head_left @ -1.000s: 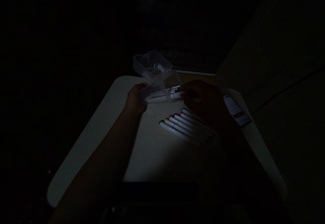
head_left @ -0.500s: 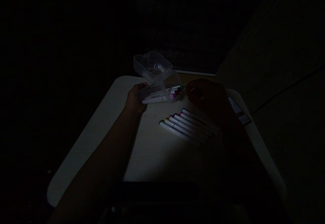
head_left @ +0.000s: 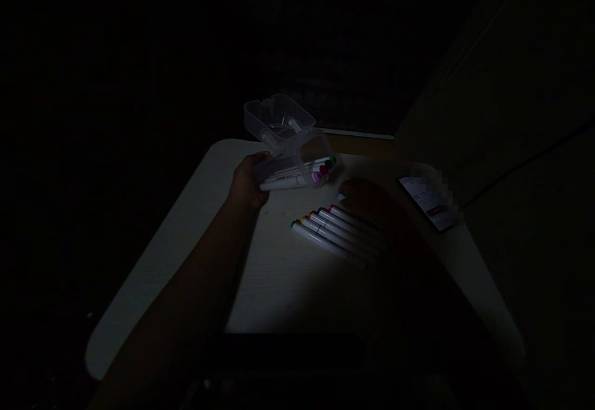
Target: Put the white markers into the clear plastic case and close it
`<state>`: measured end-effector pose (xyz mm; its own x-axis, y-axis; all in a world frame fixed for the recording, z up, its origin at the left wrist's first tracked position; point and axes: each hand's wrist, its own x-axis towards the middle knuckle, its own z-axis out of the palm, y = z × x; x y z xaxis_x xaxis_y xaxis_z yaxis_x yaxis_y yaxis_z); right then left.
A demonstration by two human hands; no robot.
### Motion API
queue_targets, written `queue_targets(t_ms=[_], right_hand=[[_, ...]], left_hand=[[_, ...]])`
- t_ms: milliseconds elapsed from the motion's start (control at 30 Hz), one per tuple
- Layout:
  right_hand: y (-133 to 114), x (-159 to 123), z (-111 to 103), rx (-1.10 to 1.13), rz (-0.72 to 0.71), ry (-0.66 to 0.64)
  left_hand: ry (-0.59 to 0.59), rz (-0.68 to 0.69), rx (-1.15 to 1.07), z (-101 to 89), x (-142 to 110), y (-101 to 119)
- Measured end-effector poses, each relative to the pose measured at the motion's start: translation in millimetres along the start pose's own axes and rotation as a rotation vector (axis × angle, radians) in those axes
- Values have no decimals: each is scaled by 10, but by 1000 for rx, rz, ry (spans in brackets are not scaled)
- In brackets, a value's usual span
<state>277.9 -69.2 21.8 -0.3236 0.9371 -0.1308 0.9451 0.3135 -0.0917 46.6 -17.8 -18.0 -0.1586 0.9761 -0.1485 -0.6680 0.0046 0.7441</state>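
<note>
The scene is very dark. My left hand (head_left: pixel 246 182) grips the left end of a clear plastic case (head_left: pixel 292 149) with its lid swung open, held just above the white table (head_left: pixel 186 236). Several markers lie inside the case (head_left: pixel 304 174), their coloured caps pointing right. My right hand (head_left: pixel 367 202) rests over the far end of a row of several white markers (head_left: pixel 332 233) lying side by side on the table, its fingers curled at the topmost marker. Whether it has hold of that marker is hard to make out.
A phone (head_left: pixel 427 202) with a lit screen lies at the table's right edge. A dark object (head_left: pixel 288 348) sits at the table's near edge. A wooden strip (head_left: pixel 362 143) shows behind the table. Everything beyond is in darkness.
My right hand left the case mouth, where it had pushed a marker in, and came down and toward me onto the row of markers. The phone is uncovered. My left hand held still.
</note>
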Motion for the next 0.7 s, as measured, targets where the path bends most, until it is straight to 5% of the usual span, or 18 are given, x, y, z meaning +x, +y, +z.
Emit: queue_targets(t_ms=[433,700], right_hand=[[17,-28,-126,27,16,90],[-12,-429,-630,299,-42,598]], left_hand=[[4,-5,2,-21,11,-6],[-20,-6,10,-54,40,-19]])
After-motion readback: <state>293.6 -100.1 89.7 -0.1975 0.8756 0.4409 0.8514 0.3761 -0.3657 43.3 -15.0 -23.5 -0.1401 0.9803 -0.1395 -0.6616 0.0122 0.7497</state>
